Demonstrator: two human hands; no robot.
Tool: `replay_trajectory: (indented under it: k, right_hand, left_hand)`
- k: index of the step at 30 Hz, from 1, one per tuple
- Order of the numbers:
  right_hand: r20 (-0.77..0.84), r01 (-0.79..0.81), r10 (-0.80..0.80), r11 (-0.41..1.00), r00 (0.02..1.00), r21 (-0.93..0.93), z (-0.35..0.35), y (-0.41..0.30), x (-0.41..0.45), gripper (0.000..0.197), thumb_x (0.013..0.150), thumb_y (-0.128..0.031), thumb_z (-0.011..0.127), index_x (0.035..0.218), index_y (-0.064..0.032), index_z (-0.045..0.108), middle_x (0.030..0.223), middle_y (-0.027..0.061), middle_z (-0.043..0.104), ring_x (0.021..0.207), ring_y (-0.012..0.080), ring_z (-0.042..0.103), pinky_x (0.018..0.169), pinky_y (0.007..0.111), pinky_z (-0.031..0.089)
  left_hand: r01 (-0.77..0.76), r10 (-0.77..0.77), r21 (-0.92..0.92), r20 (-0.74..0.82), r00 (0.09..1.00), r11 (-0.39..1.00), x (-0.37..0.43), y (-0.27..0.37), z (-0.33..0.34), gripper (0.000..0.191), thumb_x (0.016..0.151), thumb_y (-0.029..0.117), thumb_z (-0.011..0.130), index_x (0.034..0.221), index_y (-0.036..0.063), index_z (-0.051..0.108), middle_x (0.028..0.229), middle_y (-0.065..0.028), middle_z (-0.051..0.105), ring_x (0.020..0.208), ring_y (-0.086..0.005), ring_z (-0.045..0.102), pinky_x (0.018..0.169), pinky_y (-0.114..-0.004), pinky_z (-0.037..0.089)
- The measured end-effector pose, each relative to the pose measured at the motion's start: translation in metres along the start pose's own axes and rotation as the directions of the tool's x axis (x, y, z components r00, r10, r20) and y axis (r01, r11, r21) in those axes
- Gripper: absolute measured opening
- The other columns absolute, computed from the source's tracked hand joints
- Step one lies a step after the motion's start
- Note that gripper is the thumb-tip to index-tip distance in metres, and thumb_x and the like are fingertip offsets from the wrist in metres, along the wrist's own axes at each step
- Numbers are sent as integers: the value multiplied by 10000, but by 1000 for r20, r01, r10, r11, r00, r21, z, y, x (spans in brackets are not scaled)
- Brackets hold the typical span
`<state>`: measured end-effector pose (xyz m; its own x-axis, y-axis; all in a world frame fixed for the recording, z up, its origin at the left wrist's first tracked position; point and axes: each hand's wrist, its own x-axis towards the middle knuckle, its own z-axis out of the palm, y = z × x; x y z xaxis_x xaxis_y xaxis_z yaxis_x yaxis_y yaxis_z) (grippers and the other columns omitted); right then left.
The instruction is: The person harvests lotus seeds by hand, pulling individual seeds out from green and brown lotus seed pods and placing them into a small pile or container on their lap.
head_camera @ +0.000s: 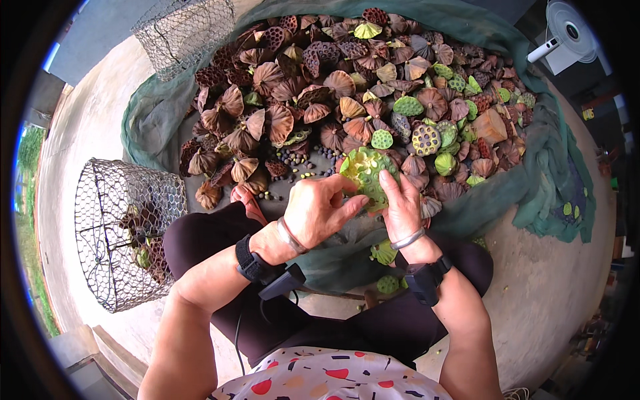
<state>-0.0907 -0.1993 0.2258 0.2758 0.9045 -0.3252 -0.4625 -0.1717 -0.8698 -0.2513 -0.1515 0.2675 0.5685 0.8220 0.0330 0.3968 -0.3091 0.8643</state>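
A large green lotus seed pod (376, 170), its left side torn to pale flesh, is gripped at its right edge by my right hand (402, 210). My left hand (320, 207) is at the pod's lower left, thumb and forefinger close together against it; whether a seed is between them cannot be told. Beyond both hands lies a wide heap of brown dried lotus pods (280, 120) with green pods among them. Loose dark and green lotus seeds (295, 157) lie in front of the heap, left of the held pod.
Green netting (480, 215) surrounds the heap. On the left stands a wire mesh basket (92, 235) holding some pods; another wire basket (185, 30) is behind it. A wooden block (490, 126) rests on the heap. Green pods (387, 284) lie between my legs. A white fan (570, 30) is at upper right.
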Motion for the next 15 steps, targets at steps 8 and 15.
replay_trajectory:
  k: [8,15]
  right_hand:
    - [45,160,-154,970,987,-184,0,6,-2,266,878,-255,560,1014,-27,568,770,4,583,567,71,548,437,212,468]
    - [-4,81,-81,994,997,-73,-3,3,3,273,885,-286,540,992,-37,568,760,12,592,558,76,554,412,212,451]
  left_hand:
    - [214,-183,-223,153,971,951,5,-14,6,259,810,175,652,890,-63,590,589,-52,588,486,-71,501,444,-223,400]
    - [540,-366,-663,398,841,519,10,-16,-1,165,850,147,589,887,-14,582,697,-82,617,494,-88,530,453,-202,412]
